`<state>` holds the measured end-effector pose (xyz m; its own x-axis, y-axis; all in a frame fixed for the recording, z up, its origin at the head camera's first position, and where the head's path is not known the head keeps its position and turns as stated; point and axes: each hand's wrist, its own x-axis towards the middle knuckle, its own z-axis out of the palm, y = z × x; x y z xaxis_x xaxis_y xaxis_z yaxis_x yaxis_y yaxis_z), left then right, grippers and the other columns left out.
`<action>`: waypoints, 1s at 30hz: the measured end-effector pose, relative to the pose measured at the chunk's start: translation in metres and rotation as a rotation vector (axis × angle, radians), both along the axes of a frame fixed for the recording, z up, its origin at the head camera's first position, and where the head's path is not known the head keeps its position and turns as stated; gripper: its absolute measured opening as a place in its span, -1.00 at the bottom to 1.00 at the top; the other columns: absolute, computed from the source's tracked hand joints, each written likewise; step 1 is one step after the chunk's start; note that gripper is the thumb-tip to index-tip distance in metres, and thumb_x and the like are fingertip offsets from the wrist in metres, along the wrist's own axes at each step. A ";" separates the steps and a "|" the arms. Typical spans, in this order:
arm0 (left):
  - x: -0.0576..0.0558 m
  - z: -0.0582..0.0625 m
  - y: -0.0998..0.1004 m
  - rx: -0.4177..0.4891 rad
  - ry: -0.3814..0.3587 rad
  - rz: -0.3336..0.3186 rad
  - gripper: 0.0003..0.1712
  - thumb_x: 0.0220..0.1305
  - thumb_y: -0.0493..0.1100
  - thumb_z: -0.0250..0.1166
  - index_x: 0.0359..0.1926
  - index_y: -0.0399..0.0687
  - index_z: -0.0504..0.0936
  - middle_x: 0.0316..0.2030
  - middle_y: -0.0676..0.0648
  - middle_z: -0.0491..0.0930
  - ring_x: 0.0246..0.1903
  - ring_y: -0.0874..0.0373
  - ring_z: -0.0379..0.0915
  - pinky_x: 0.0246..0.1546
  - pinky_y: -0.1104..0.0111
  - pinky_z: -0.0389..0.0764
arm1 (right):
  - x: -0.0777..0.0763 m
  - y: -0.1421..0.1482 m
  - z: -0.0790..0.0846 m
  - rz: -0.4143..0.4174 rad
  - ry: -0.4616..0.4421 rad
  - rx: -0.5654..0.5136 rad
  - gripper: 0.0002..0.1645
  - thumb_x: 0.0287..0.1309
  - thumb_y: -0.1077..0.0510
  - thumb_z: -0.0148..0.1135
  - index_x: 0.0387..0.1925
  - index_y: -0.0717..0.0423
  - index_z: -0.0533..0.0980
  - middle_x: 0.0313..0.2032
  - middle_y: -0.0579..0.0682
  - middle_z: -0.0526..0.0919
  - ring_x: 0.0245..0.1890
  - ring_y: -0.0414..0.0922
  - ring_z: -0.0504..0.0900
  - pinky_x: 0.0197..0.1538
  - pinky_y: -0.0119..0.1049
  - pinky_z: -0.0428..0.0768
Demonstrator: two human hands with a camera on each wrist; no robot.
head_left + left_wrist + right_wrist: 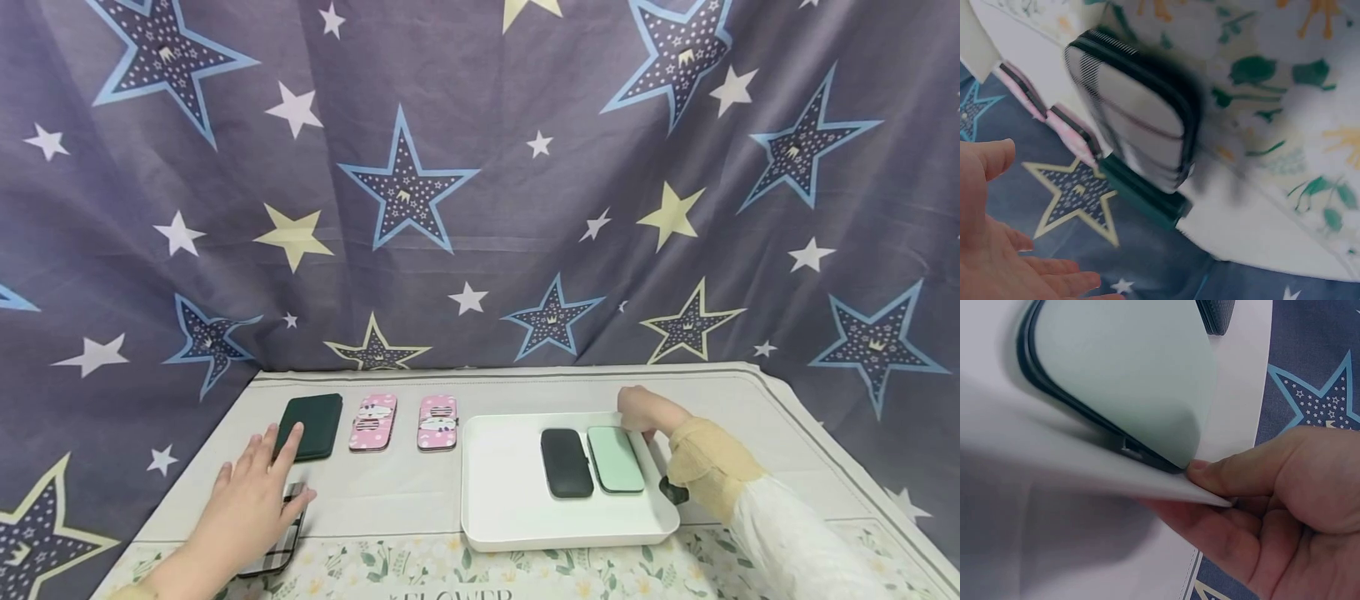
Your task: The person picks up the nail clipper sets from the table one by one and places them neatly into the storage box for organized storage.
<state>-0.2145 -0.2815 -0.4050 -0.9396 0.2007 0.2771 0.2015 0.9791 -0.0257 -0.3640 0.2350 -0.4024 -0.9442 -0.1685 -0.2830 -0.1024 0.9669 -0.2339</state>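
Note:
My right hand (645, 410) grips the far right corner of a white tray (502, 521); in the right wrist view its thumb (1229, 475) presses over the rim with the fingers curled underneath. A mint green case (616, 460) lies in the tray close to that corner, beside a black case (567, 463). With fingers spread, my left hand (251, 492) hovers over a plaid zippered case (277, 550), which it partly hides in the head view. A dark green flat case (315, 425) lies just beyond its fingertips. Nothing is held in the left hand.
Two pink patterned cases (372, 422) lie on the table between the dark green case and the tray. A white and floral cloth (420, 567) covers the table. Behind its far edge hangs a dark curtain (480, 250) with stars.

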 end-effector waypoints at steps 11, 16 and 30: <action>-0.022 -0.007 -0.022 0.098 -0.267 0.086 0.11 0.18 0.36 0.14 0.39 -0.40 -0.01 0.25 -0.63 0.05 0.17 -0.60 0.02 -0.15 -0.44 0.27 | 0.000 0.000 0.000 0.006 0.002 -0.008 -0.81 0.06 0.43 0.07 -0.28 0.41 0.54 -0.59 0.07 0.57 -0.64 -0.14 0.61 -0.59 -0.38 0.61; -0.034 -0.011 -0.026 0.183 -0.430 0.107 0.24 0.19 0.40 0.10 0.31 -0.67 -0.13 0.16 -0.73 0.08 0.14 -0.63 0.04 -0.07 -0.37 0.31 | 0.000 0.001 0.000 0.010 0.004 -0.004 -0.82 0.06 0.42 0.07 -0.29 0.40 0.55 -0.59 0.06 0.57 -0.63 -0.14 0.60 -0.58 -0.38 0.61; -0.046 -0.022 -0.025 0.185 -0.550 0.192 0.25 0.07 0.43 0.16 0.02 -0.89 0.20 -0.06 -0.75 0.28 -0.05 -0.65 0.24 -0.07 -0.27 0.41 | 0.003 0.001 -0.001 0.006 0.003 -0.013 -0.81 0.06 0.42 0.08 -0.28 0.42 0.55 -0.59 0.08 0.57 -0.63 -0.13 0.61 -0.58 -0.38 0.61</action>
<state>-0.2608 -0.3063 -0.4271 -0.9694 0.0082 -0.2453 -0.0438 0.9776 0.2060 -0.3615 0.2361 -0.4036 -0.9439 -0.1776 -0.2783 -0.1087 0.9631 -0.2460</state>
